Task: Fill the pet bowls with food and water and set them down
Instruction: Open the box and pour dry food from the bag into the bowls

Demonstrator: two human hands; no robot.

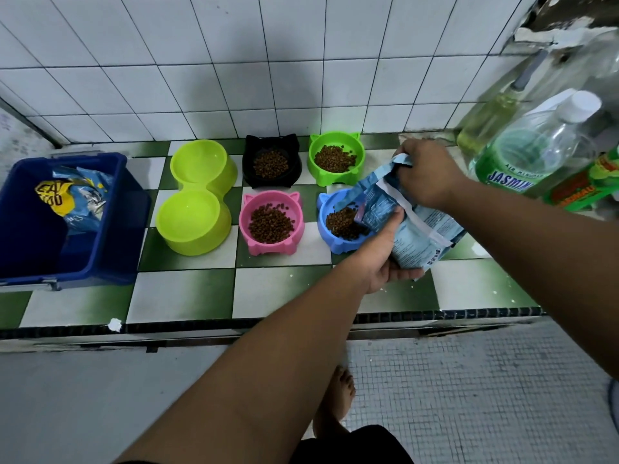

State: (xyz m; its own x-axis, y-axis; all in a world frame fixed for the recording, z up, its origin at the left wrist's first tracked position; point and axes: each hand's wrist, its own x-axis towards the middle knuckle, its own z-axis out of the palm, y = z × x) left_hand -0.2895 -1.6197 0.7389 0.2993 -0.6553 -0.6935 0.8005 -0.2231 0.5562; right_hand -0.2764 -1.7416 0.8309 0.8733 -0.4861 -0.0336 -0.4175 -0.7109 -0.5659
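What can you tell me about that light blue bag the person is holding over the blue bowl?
The bag is a light blue pouch, seemingly glossy plastic, printed with small text, a white strip and a barcode near its base. Crumpled and tipped, its open mouth points down into the blue bowl, at the brown kibble there. The left hand grips its lower body; the right hand pinches its upper edge.
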